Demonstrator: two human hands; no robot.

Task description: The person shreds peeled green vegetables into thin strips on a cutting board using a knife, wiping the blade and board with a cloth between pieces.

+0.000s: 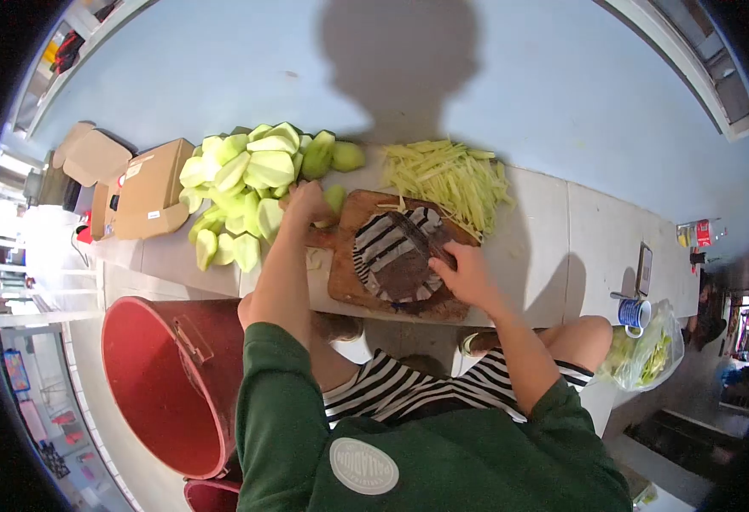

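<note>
Cloth (379, 247), round and striped black and white, lay nearly flat on a wooden cutting board (341, 277), between the 2 hands. Right hand (472, 277) was the nearer: thumb and fingers closed at the cloth's right edge, apparently pinching it, with the forearm coming up from the lower right. Cloth therefore extended leftward from these fingers. Its outline gave no clear long axis; a dark strip (413, 232) across it sloped from upper left down to the right hand. Could not tell whether the strip was part of the cloth or a separate object. Left hand (308, 203) was apart from the cloth, up and to its left, just beyond the board's left edge. Its fingers looked curled, but whether they gripped anything could not be told. Nearest to it: 1 green piece (334, 197) just right of the hand, and a pile of green slices (242, 175) at its left. Pale green strips (451, 175) were heaped beyond the board, above the right hand. Red bucket (148, 375) stood at lower left, well apart from the cloth.
</note>
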